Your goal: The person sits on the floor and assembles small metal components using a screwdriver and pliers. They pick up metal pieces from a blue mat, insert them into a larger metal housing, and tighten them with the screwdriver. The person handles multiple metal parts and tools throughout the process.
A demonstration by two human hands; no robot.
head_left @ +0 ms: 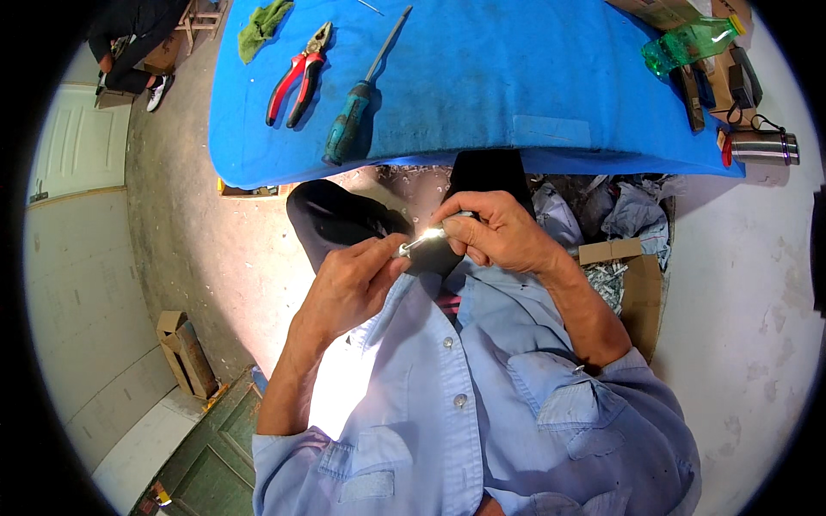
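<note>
Both hands meet above my lap, just in front of the table edge. My left hand (357, 279) is closed, pinching a small pale metal piece (402, 250) in its fingertips. In the pinched fingers of my right hand (503, 230) is a small shiny metal cylinder (435, 232), washed out by glare. A thin shiny rod (416, 242) bridges the two pieces; I cannot tell which one it belongs to. On the blue cloth beyond lie red-and-black combination pliers (298, 77) and a screwdriver with a teal handle (348, 122).
The blue-covered table (482, 77) carries a green rag (262, 30) and a green plastic bottle (688, 45). A steel flask (761, 148) lies at its right edge. Crumpled bags (637, 211) and an open carton (641, 292) are by my right side. Another person (133, 43) sits far left.
</note>
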